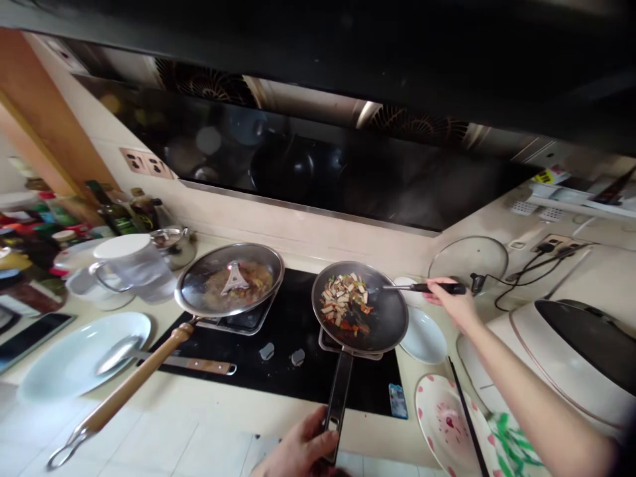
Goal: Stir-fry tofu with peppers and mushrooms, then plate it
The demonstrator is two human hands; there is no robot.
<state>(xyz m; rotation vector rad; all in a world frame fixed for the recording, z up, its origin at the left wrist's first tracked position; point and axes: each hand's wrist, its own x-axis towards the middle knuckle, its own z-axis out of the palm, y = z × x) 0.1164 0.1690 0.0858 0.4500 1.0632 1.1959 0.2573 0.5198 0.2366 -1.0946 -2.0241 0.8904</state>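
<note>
My left hand [309, 445] is wrapped round the black handle [340, 387] of a dark frying pan [385, 324] on the right burner. Sliced pale pieces with red and green bits [342, 301] lie in the left half of this pan. From the right, my right hand [447, 296] grips a spatula [415, 287] by its black handle. The spatula's metal shaft reaches over the pan's right rim; its working end is blurred and hard to make out. On the left burner sits a wooden-handled wok [181, 291] under a glass lid, with brownish food inside.
A pale oval plate [44, 371] with a metal turner [119, 354] lies left of the black hob [218, 391]. To the right are a small white plate [424, 338], a patterned plate [427, 411] with chopsticks [467, 417], and a rice cooker [531, 351]. A range hood [318, 46] overhangs everything.
</note>
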